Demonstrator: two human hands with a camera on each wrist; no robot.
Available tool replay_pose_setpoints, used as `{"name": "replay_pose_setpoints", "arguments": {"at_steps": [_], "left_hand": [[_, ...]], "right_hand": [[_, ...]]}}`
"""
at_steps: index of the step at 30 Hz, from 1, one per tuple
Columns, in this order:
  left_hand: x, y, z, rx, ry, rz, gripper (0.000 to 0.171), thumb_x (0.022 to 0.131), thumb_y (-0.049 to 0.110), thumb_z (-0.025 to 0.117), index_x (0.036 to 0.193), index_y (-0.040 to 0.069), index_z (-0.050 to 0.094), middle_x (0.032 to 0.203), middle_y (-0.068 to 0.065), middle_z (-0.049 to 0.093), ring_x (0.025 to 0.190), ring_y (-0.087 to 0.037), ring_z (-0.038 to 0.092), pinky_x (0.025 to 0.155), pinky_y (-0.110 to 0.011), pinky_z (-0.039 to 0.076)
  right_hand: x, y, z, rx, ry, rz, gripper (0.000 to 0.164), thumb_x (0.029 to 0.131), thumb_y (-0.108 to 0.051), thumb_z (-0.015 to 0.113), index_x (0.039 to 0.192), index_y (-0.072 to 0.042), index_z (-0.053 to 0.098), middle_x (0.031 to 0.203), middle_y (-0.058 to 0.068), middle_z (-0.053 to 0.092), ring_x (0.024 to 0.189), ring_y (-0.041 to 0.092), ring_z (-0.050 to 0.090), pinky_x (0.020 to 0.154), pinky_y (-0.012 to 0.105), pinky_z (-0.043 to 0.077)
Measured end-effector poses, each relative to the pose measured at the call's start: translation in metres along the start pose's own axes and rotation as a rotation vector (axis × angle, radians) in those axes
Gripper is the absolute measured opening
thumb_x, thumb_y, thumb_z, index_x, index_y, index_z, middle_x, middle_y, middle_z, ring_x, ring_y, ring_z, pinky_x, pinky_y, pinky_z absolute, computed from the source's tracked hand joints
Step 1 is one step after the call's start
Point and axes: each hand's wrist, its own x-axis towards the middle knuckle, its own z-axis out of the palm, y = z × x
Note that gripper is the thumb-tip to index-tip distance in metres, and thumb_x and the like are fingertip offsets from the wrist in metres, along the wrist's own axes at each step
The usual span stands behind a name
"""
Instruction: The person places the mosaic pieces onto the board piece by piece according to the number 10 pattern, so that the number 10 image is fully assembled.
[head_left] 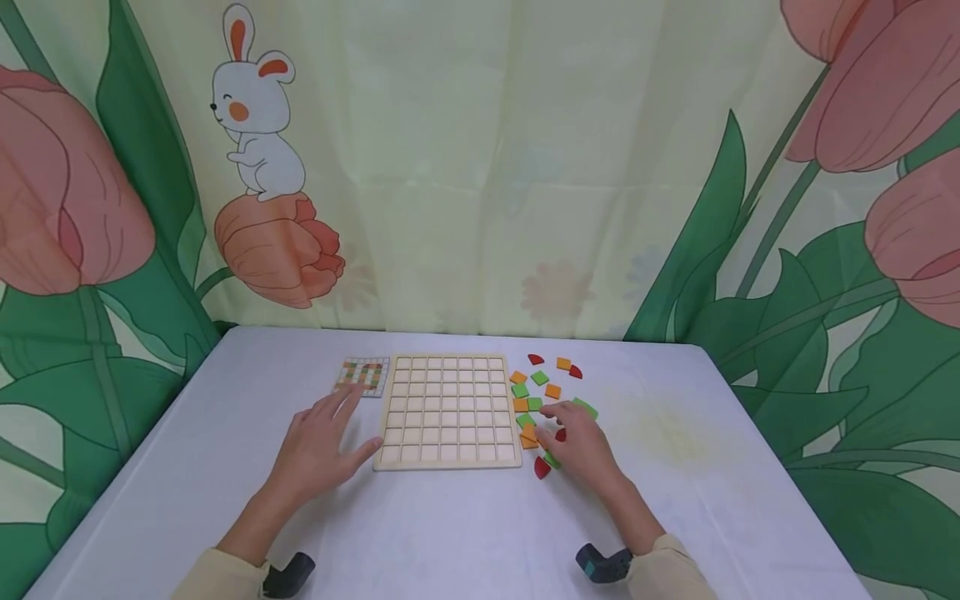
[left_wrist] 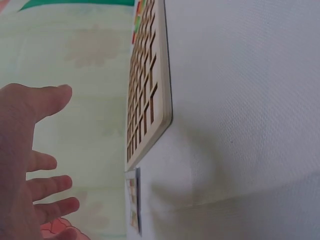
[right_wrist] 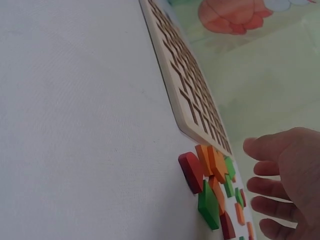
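The right hand (head_left: 581, 446) is released, its fingers loosely bent round nothing. Beneath it and just beyond its fingertips lie flat orange square tiles (head_left: 552, 391), green tiles (head_left: 540, 377) and red quarter-round tiles (head_left: 542, 468) (some of them touching). To the left of that grip sits a pale wooden grid board (head_left: 450, 465). The left hand (head_left: 318, 450), likewise relaxed and holding nothing, hovers near the board's left side; by its fingertips lies a small printed pattern card (head_left: 362, 383). A white tablecloth (head_left: 450, 533) spreads below both hands.
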Motion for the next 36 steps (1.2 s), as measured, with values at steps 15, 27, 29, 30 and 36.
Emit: {"name": "replay_pose_setpoints", "arguments": {"at_steps": [15, 27, 29, 30, 36], "left_hand": [[0.001, -0.002, 0.021, -0.031, -0.057, 0.041, 0.084, 0.083, 0.052, 0.068, 0.147, 0.006, 0.038, 0.149, -0.016, 0.043, 0.133, -0.038, 0.043, 0.097, -0.061, 0.040], [0.005, -0.003, 0.036, -0.070, -0.086, 0.052, 0.081, 0.083, 0.051, 0.069, 0.144, 0.006, 0.043, 0.146, -0.016, 0.046, 0.133, -0.037, 0.045, 0.096, -0.060, 0.041], [0.006, -0.002, 0.037, -0.070, -0.100, 0.047, 0.080, 0.083, 0.051, 0.069, 0.144, 0.006, 0.044, 0.146, -0.017, 0.046, 0.133, -0.037, 0.044, 0.097, -0.060, 0.041], [0.006, -0.001, 0.038, -0.069, -0.106, 0.046, 0.080, 0.082, 0.051, 0.070, 0.144, 0.005, 0.044, 0.146, -0.017, 0.046, 0.133, -0.037, 0.044, 0.097, -0.059, 0.041], [0.005, 0.000, 0.040, -0.067, -0.114, 0.043, 0.080, 0.081, 0.050, 0.072, 0.142, 0.004, 0.047, 0.144, -0.017, 0.048, 0.132, -0.037, 0.045, 0.098, -0.059, 0.041]], "right_hand": [[0.004, 0.003, 0.014, -0.022, -0.007, -0.016, 0.034, 0.082, -0.026, 0.077, 0.113, -0.014, 0.070, 0.110, 0.001, 0.066, 0.098, 0.016, 0.058, 0.081, 0.032, 0.057], [0.004, 0.007, 0.018, -0.036, 0.014, -0.042, 0.030, 0.080, -0.020, 0.079, 0.108, -0.014, 0.072, 0.105, 0.001, 0.067, 0.096, 0.016, 0.057, 0.082, 0.033, 0.057], [0.004, 0.007, 0.018, -0.033, 0.009, -0.040, 0.029, 0.080, -0.020, 0.079, 0.108, -0.014, 0.073, 0.104, 0.000, 0.067, 0.095, 0.015, 0.056, 0.081, 0.032, 0.056], [0.004, 0.007, 0.018, -0.034, 0.007, -0.040, 0.028, 0.080, -0.020, 0.079, 0.107, -0.015, 0.073, 0.104, -0.001, 0.067, 0.095, 0.014, 0.056, 0.082, 0.031, 0.056], [0.004, 0.006, 0.018, -0.016, 0.012, -0.056, 0.026, 0.081, -0.020, 0.078, 0.106, -0.015, 0.073, 0.102, -0.001, 0.067, 0.091, 0.013, 0.055, 0.076, 0.027, 0.054]]}}
